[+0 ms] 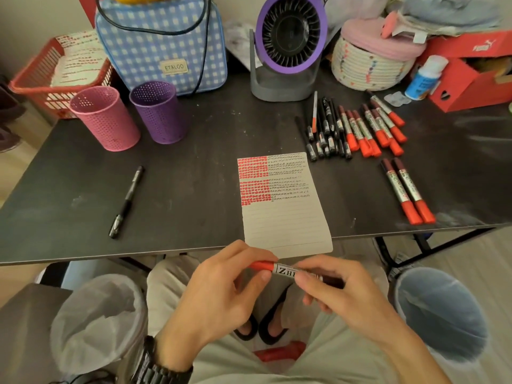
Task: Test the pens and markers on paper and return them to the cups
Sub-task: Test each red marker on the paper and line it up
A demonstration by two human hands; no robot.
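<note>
Holding red-capped silver marker [286, 271] in left grip [221, 289], right grip [340, 292], below half-filled lined paper [285, 217]. Nothing yet in pink holey cup [106, 120], purple holey cup [160, 115].

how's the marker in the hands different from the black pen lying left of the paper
The marker is held by the left hand and right hand, off the table; the black pen lies loose on the table. The marker is thick, red-capped with a white label; the black pen is slim and dark. Neither sits in the pink cup or purple cup.
</note>
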